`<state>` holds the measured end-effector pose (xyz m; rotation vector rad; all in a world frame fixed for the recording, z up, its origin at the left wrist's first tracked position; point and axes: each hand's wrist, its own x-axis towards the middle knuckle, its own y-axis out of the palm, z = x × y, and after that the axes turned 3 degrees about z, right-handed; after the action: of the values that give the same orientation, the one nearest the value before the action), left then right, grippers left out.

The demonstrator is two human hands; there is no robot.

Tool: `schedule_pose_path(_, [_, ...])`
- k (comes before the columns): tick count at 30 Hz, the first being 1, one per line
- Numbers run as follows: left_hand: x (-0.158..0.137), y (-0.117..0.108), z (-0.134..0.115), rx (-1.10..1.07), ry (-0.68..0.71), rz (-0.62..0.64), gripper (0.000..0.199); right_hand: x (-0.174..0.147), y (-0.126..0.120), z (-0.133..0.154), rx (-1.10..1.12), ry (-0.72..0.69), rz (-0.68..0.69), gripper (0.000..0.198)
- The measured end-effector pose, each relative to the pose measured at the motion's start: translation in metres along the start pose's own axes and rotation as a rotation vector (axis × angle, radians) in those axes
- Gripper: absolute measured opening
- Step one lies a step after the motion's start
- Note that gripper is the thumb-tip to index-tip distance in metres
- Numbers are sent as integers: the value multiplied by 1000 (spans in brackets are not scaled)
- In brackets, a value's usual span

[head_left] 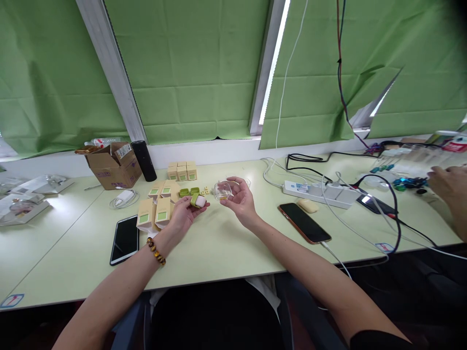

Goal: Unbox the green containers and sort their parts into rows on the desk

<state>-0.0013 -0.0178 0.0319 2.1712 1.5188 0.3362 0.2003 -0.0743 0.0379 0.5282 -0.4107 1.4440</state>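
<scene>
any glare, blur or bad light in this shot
Head view: bright light glares through the gap between green blinds; head view: top right corner falls dark; head view: co-worker's hand at the right edge looks soft; head view: the clear container in the right hand is see-through, so its outline reads faintly.

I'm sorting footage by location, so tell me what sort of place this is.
Probably a shared workroom or office: a long table bears small cardboard boxes and a power strip, and another person's hand shows at the far right.
</scene>
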Motion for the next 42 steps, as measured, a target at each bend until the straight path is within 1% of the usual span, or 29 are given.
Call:
schedule_pose_path(3, [-3,2,-3,8,3,13,13,-2,3,1,-108,-76,-40,56])
schedule_pose_path(5, [-3,2,-4,12,4,32,17,-4,5,1,-174,-118,-37,46])
schedule_pose_path(7, [-3,1,-5,6,8,56,21,-6,6,0,-212,-150,-28,41])
schedule_pose_path(12, [-2,-1,-5,-21,12,115,24,-7,6,-3,-215,-192,-7,40])
schedule_pose_path(16, [-4,-1,-6,-43,2,121,24,-8,7,-3,-211,-161,-6,43])
schedule_pose_path(20, [-5,0,-7,-40,4,133,26,-8,10,0,-83,-138,-26,51])
schedule_pose_path(22, [-6,2,-7,-36,3,125,25,-6,9,0,39,-111,-33,53])
schedule_pose_path(23, [-6,2,-6,-28,-1,111,23,-5,8,-1,115,-75,-27,51])
schedule_pose_path(24, [-6,3,-6,-15,-7,91,20,-2,6,-1,201,-19,-14,48])
schedule_pose_path(28, [-4,5,-1,90,-54,-12,5,8,-6,-1,593,295,55,35])
schedule_pose_path(30, [-2,5,1,149,-77,-30,3,11,-10,1,755,376,64,30])
schedule_pose_path(33, [-1,3,3,195,-80,-12,8,11,-15,8,877,394,82,30])
schedule_pose_path(35, [-1,3,4,202,-73,6,10,10,-17,14,877,389,101,33])
schedule_pose_path(37, [-1,2,4,208,-74,14,10,11,-22,21,830,373,103,36])
schedule_pose_path(39, [0,1,4,214,-76,18,10,15,-29,29,771,332,64,36])
schedule_pose_path(42, [1,-1,5,215,-65,15,10,28,-43,38,680,226,-50,33])
